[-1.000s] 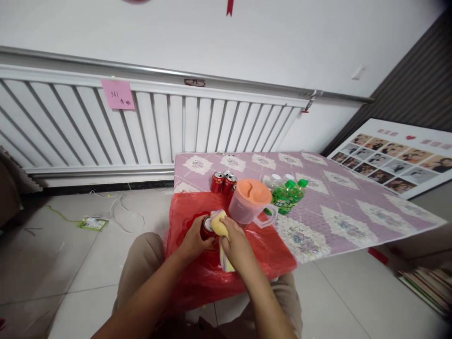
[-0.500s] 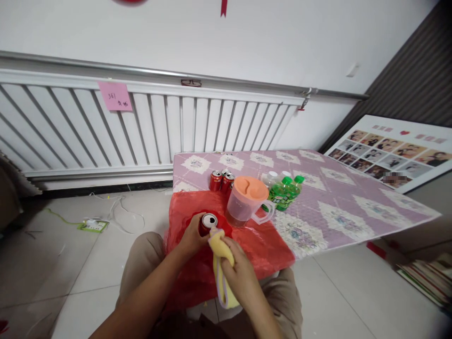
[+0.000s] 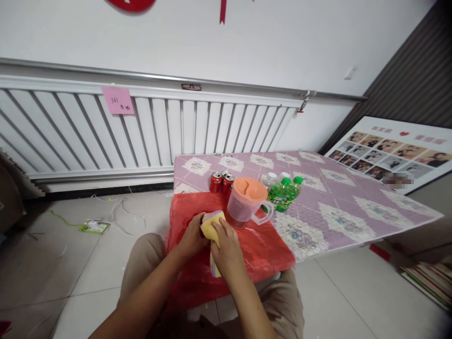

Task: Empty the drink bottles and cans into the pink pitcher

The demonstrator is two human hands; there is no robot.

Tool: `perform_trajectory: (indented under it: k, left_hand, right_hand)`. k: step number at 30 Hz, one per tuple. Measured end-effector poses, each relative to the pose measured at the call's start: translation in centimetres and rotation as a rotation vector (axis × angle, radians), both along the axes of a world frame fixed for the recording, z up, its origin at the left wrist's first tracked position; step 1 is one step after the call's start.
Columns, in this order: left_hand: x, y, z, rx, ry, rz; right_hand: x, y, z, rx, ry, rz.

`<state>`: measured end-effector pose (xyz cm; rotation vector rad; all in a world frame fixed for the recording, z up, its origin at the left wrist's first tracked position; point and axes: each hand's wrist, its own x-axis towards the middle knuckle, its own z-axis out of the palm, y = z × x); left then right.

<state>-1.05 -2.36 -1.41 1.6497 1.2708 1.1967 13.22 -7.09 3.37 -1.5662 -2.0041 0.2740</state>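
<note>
My left hand [image 3: 192, 239] is wrapped round a red drink can, which is now almost wholly covered by my fingers and a yellow cloth [image 3: 211, 230] with a pale purple edge. The cloth lies over the can's top. My right hand [image 3: 228, 245] grips this cloth and presses it there, its loose end hanging below. Both hands are above a wet red plastic sheet [image 3: 261, 249]. Just beyond them stands a clear plastic pitcher [image 3: 238, 211] with an orange lid [image 3: 250, 189] and some liquid at its bottom.
Several red cans [image 3: 215, 182] stand behind the pitcher, left of it. Green-labelled bottles [image 3: 282, 195] with green and white caps are to its right. A purple patterned cloth [image 3: 335, 207] covers the table. A power strip [image 3: 94, 227] with cables lies on the floor; a radiator [image 3: 212, 127] lines the wall.
My right hand has moved up and brought the cloth over the can's top, hiding the opening that showed before. My left hand keeps its hold on the can.
</note>
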Motion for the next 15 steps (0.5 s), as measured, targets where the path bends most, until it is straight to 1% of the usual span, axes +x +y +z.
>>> perform_trajectory:
  k: [5, 7, 8, 9, 11, 15]
  left_hand:
    - [-2.7, 1.1, 1.0, -0.075, 0.031, -0.21]
    - [-3.2, 1.6, 1.2, -0.062, 0.034, -0.301]
    - [-3.3, 1.8, 1.2, -0.047, 0.036, -0.321]
    - [-3.3, 1.9, 1.1, -0.035, 0.036, -0.317]
    - [-3.0, 2.0, 0.6, -0.032, 0.029, -0.268]
    - [-2.2, 1.5, -0.5, -0.031, -0.006, -0.199]
  right_hand:
    - [0.5, 0.2, -0.2, 0.007, 0.024, 0.017]
    - [0.6, 0.3, -0.4, 0.01, 0.05, 0.013]
    - [0.6, 0.4, -0.5, 0.007, 0.061, 0.013]
    - [0.6, 0.4, -0.5, 0.001, 0.071, 0.013]
    - [0.7, 0.4, -0.5, -0.013, 0.082, 0.007]
    - [0.1, -0.4, 0.0, -0.039, 0.078, -0.003]
